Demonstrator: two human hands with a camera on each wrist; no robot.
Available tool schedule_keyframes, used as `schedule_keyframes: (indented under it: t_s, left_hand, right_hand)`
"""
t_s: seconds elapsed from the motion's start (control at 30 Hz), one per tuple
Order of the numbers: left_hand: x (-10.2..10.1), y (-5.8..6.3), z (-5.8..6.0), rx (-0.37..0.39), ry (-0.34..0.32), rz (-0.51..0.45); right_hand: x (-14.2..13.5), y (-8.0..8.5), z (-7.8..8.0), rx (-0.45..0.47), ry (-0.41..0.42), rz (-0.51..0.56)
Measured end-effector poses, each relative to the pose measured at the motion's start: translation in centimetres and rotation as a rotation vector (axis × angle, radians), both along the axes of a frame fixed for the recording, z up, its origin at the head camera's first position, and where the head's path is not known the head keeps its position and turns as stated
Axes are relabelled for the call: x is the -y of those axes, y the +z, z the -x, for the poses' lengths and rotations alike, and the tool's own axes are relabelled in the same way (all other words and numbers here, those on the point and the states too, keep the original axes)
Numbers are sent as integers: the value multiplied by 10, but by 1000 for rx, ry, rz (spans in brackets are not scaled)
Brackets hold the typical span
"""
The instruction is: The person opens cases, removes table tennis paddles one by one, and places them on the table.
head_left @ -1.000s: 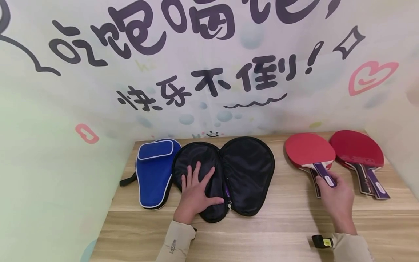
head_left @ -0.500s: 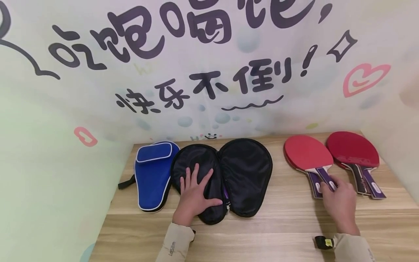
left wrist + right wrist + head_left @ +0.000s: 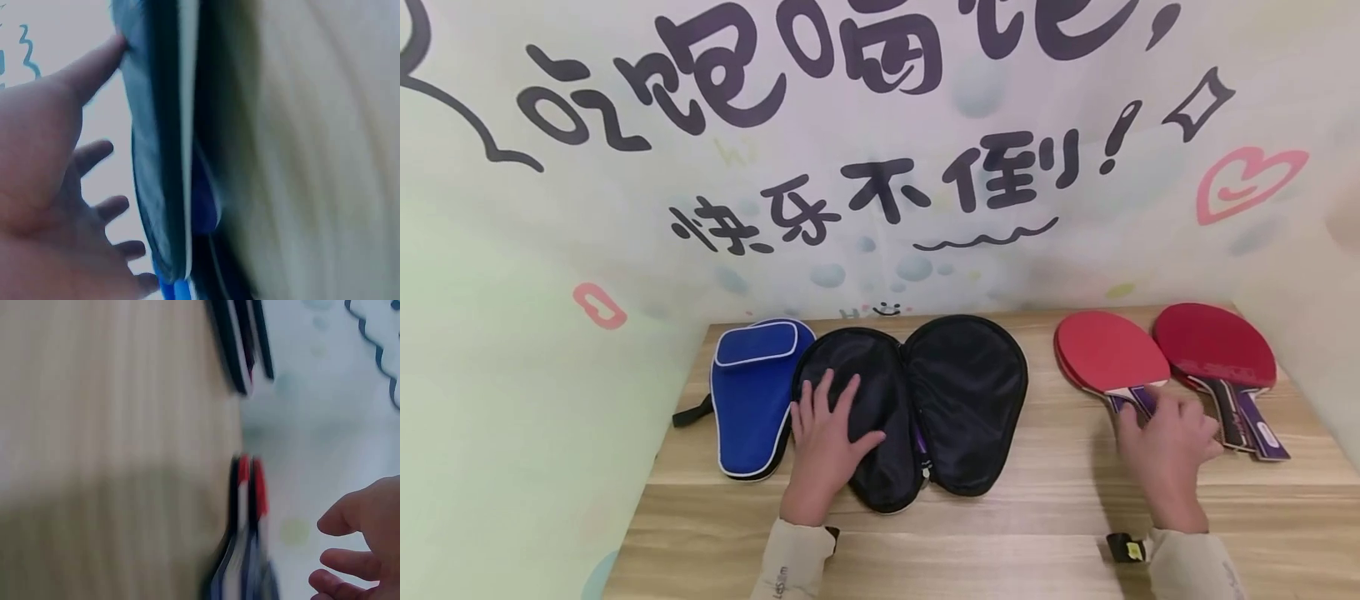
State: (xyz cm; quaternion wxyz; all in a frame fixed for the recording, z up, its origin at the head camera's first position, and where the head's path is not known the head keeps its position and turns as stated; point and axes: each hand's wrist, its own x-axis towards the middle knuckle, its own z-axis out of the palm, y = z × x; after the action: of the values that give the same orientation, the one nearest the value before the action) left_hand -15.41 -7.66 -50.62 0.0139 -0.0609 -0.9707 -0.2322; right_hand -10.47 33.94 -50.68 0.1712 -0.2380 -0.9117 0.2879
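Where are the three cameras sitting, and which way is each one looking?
Head: on the person's head, facing forward and down at the wall, table, blue case, black case and red bats. Both bare hands show, left grip and right grip, plus sleeves.
Left wrist: on that wrist, looking past the left grip at the black case's edge; picture tipped sideways.
Right wrist: on that wrist, looking at blurry bats edge-on; only part of the right grip shows.
Shared: head and left wrist both see the left grip and black case.

head: bright, even; faint shadow on desk (image 3: 1000,546), lower right | left wrist: bluish, desk smeared at right | right wrist: dimmer, shadow lower left, paddle handles (image 3: 236,570) blurred
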Motion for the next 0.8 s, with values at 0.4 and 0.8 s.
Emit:
schedule_keyframes:
  t_s: [0.4, 0.8]
  left_hand:
    - [33, 18, -9, 31, 440, 0]
    - [37, 15, -14, 191, 352, -66]
  right_hand:
    - [56, 2, 33, 75, 496, 313]
    - [74, -13, 38, 72, 559, 289]
